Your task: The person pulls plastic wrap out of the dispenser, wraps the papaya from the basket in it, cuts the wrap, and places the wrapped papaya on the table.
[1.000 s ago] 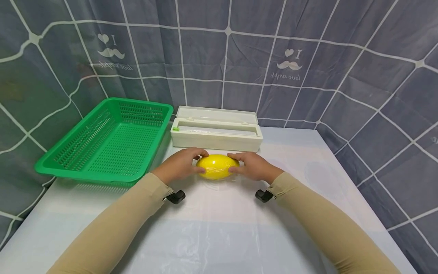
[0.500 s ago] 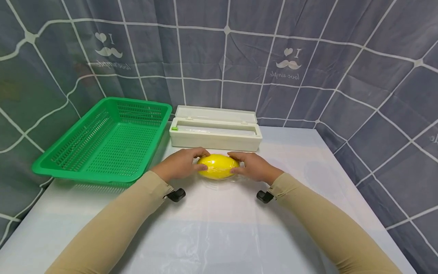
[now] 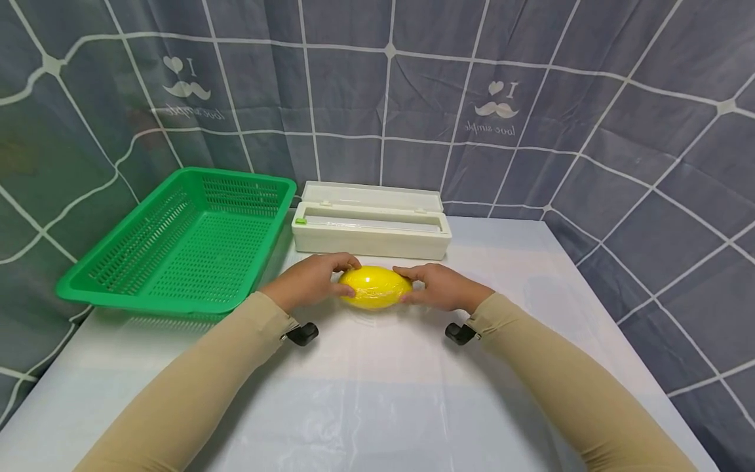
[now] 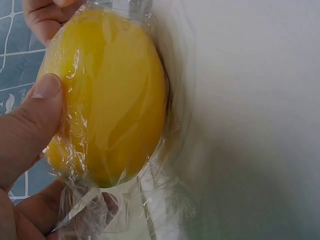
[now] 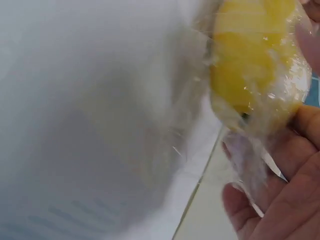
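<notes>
Head view: left hand (image 3: 309, 282) and right hand (image 3: 442, 287), at nine and three o'clock, gripped yellow fruit (image 3: 375, 287); wrapping seemed underway, loose film (image 4: 165, 202) probably needed tucking next.

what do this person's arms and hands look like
The left sleeve and right sleeve are long, plain beige, reaching the wrists, with no print visible. At each cuff sits a small black device, one on the left and one on the right. The left hand and right hand are bare, without gloves.
</notes>
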`<state>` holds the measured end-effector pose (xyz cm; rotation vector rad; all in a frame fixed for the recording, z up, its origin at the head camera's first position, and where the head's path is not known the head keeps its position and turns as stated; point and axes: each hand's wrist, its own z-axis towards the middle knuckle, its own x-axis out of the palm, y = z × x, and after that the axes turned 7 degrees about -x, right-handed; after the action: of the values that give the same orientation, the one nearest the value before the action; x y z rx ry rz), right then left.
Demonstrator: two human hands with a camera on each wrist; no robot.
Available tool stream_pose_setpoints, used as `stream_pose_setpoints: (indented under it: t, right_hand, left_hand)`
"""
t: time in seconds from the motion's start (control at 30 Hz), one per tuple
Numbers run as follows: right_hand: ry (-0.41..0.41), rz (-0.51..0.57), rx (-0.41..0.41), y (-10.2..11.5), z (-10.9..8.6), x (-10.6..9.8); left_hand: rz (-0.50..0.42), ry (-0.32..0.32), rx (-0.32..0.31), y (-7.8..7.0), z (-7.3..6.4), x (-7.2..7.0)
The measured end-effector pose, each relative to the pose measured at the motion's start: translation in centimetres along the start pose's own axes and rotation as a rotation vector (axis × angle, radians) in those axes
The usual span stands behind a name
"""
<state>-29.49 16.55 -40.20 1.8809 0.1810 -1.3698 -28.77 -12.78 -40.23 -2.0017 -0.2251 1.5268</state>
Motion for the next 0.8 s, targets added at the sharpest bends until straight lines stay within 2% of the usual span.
stream_pose_setpoints:
  t: [0.2, 0.37, 0.67, 0.8]
  right_hand:
    - [-0.009, -0.029, -0.015, 0.10, -0.22, 0.13]
    - [-0.020, -0.023, -0.013, 0.26, -0.09, 0.30]
    - [0.020, -0.099, 0.038, 0.20, -0.12, 0.18]
    - [0.062, -0.072, 0.032, 0.15, -0.22, -0.32]
  left_hand:
    - [-0.007, 0.013, 0.025, 0.18, -0.01, 0.15]
    - [0.045, -0.004, 0.043, 0.04, -0.18, 0.00]
    - [0.064, -0.011, 0.058, 0.01, -0.24, 0.21]
    - [0.094, -0.032, 0.071, 0.00, -0.20, 0.26]
